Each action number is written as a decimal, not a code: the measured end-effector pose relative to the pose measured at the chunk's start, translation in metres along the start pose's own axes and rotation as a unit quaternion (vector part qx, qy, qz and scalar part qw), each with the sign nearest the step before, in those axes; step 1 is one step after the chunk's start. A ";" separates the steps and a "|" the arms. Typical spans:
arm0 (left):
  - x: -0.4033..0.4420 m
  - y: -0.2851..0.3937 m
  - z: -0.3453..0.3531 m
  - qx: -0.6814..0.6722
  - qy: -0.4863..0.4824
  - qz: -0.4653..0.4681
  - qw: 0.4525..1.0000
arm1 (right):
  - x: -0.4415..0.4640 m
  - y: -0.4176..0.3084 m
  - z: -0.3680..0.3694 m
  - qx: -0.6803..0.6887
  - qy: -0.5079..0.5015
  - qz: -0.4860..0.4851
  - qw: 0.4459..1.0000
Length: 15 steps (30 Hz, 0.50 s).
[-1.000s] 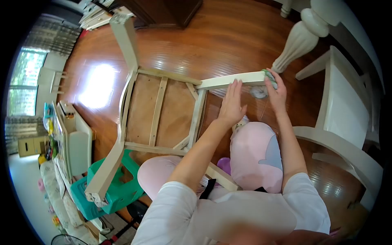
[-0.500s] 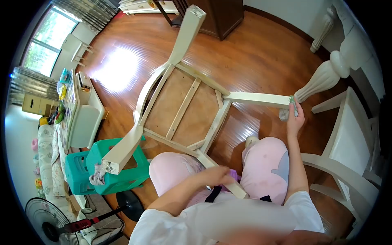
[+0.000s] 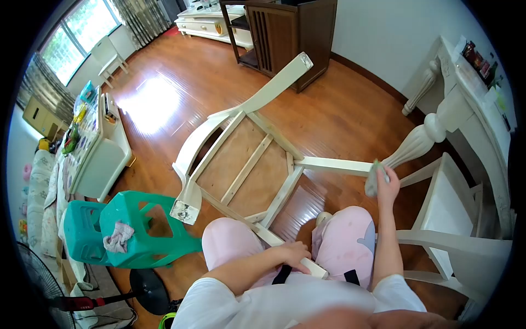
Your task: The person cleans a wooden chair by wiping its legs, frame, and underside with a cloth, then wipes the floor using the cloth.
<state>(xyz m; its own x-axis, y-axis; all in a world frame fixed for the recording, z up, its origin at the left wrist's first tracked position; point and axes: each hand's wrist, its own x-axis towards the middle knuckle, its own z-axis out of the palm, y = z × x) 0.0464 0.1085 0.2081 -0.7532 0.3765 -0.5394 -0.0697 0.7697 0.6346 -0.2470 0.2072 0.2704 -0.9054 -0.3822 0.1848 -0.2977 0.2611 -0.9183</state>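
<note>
A cream wooden chair (image 3: 233, 164) lies tipped over in front of my knees, its underside facing me. My left hand (image 3: 293, 256) is closed round the chair leg that reaches into my lap. Beside the end of another leg (image 3: 337, 165), my right hand (image 3: 389, 186) pinches a grey-green, sock-like cloth cover (image 3: 371, 183). The cover hangs down at the leg's tip; I cannot tell whether it still sits on the wood. One leg end (image 3: 185, 211) on the left shows a worn, patchy face. A crumpled greyish-pink cloth (image 3: 119, 237) lies on a green stool.
Green plastic stools (image 3: 145, 211) stand to the left, with a fan (image 3: 82, 303) below them. At the right are a white chair (image 3: 446, 203) and a table with a turned leg (image 3: 416, 143). A dark cabinet (image 3: 279, 38) stands behind the tipped chair.
The chair has tilted, and my view has shifted. My left hand has settled round the leg; a purple item near it is out of sight. The cover now hangs lower from my right hand.
</note>
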 end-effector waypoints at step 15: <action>0.014 -0.009 0.025 -0.056 0.006 0.000 0.998 | 0.111 -0.217 0.187 0.008 -0.024 -0.437 0.899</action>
<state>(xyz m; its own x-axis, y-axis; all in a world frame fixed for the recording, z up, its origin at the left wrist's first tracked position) 0.0528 0.1200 0.1807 -0.7616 0.3695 -0.5325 -0.1416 0.7069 0.6930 -0.2263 -0.0575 0.4249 -0.3143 -0.4731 0.8230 -0.8838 -0.1705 -0.4356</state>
